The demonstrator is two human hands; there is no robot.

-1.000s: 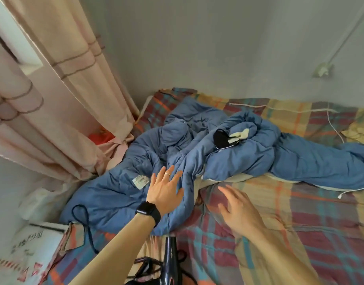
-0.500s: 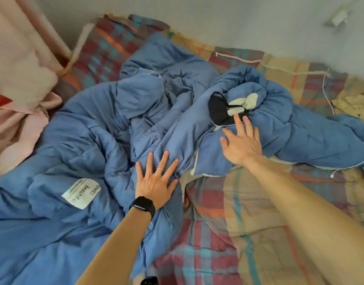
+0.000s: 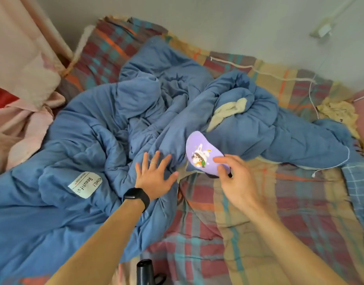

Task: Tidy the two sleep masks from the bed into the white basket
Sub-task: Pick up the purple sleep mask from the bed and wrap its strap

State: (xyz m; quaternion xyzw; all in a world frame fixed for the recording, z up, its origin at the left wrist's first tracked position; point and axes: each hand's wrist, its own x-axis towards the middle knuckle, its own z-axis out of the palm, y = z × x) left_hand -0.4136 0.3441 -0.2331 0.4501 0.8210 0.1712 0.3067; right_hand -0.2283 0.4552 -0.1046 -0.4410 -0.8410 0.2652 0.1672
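A purple sleep mask (image 3: 200, 153) with a cartoon bunny print is lifted just above the blue duvet (image 3: 94, 140). My right hand (image 3: 235, 182) is shut on the mask's lower end, thumb on its printed face, and its black underside peeks out below my fingers. My left hand (image 3: 154, 177), with a black watch on the wrist, lies flat on the duvet with fingers spread and holds nothing. I see only this one mask. No white basket is in view.
The plaid bedsheet (image 3: 279, 212) is bare at the front right. A black hair dryer (image 3: 145, 272) lies at the near edge. A white cable (image 3: 312, 95) runs along the far side. Pink curtains (image 3: 18, 58) hang at the left. A yellowish cloth (image 3: 337, 112) lies at the right.
My right hand reached the black-backed mask on the duvet fold, gripped it and pulled it nearer, turning its purple printed side up. My left hand stayed pressed on the duvet.
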